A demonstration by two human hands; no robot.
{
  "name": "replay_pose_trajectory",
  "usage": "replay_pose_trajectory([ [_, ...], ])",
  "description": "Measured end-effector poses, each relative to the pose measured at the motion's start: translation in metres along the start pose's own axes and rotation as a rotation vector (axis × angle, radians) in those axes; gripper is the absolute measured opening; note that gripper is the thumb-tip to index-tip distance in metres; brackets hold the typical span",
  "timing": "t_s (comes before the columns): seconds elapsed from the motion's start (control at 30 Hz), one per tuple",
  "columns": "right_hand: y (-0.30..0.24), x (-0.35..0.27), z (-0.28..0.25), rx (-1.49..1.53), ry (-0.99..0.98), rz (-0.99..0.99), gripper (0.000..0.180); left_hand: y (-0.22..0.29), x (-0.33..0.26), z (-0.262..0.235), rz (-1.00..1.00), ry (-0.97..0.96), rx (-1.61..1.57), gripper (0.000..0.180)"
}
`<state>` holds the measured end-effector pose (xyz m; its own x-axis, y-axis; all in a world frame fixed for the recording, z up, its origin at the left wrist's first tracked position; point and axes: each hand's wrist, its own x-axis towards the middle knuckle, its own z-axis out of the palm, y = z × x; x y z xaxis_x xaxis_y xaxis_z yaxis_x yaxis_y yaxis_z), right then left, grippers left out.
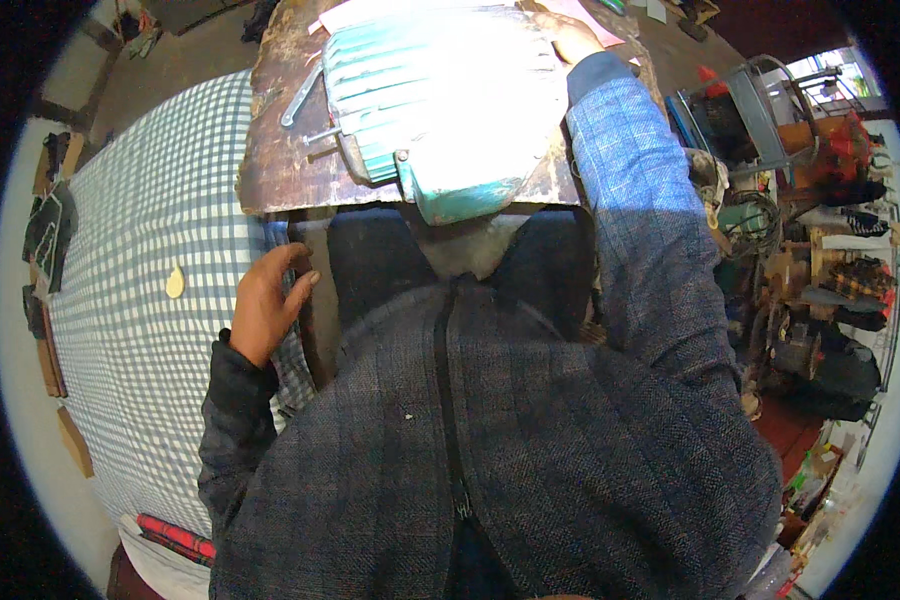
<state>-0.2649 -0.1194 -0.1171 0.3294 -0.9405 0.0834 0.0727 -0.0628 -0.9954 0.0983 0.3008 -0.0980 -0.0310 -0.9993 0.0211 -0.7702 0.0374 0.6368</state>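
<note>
A teal finned metal housing (370,90), like an electric motor's, lies on a worn wooden table (280,175) in front of me. Strong light washes out much of its right side. My right hand (573,38) is at the housing's far right corner; glare blurs its fingers, so I cannot see whether it grips anything. Beside the table's near left corner, my left hand (270,303) hangs open with thumb and fingers apart, next to a checked cloth. Left of the housing lies a slim grey-handled tool (302,97), and a metal rod (322,134) sticks out from the housing's side.
The grey-and-white checked cloth (130,330) covers a wide surface on my left, with a pale yellow oval piece (175,282) on it. Pink paper (585,18) lies at the table's far edge. Coiled wire (753,215) and crowded shelves (840,290) stand on my right.
</note>
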Motion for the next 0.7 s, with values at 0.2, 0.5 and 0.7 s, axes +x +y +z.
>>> replay_pose_trajectory([
  [0.2,-0.007,-0.011,0.01,-0.028,0.071,0.022,0.023,0.002,0.0,0.0,-0.013,-0.009,-0.023,0.033],
  [0.5,-0.011,-0.013,0.018,-0.319,0.131,-0.083,0.024,0.002,-0.002,0.002,-0.028,-0.029,-0.023,0.033],
  [0.7,0.007,0.007,-0.002,-0.447,0.074,0.286,0.038,0.001,-0.002,0.004,-0.031,-0.02,-0.043,0.032],
])
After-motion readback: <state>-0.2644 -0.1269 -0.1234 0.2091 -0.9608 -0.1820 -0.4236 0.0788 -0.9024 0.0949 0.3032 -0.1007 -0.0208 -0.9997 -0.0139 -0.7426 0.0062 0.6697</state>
